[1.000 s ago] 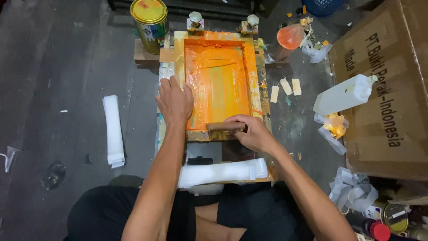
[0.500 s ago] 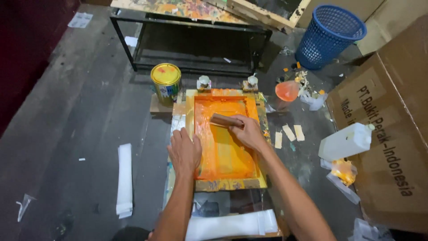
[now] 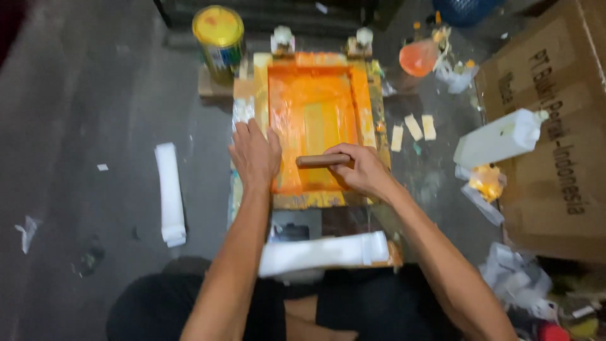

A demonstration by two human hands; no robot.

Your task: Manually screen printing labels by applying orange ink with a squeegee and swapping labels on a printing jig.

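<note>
A dark, paint-stained concrete floor (image 3: 95,95) carries everything. On it lie a folded white cloth strip (image 3: 169,192) at the left, scraps of paper (image 3: 26,228), a white plastic jug (image 3: 499,137) on its side, and a cardboard box (image 3: 555,145) at the right. A yellow-lidded paint can (image 3: 219,39) stands beside the orange-inked screen frame (image 3: 314,123).

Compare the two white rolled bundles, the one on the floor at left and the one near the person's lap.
The left white bundle lies lengthwise, pointing away from the person; the near white bundle lies crosswise. The left one sits alone on the grey floor; the near one rests just below the orange screen frame, between the forearms. Both are white, long and flattened.
</note>
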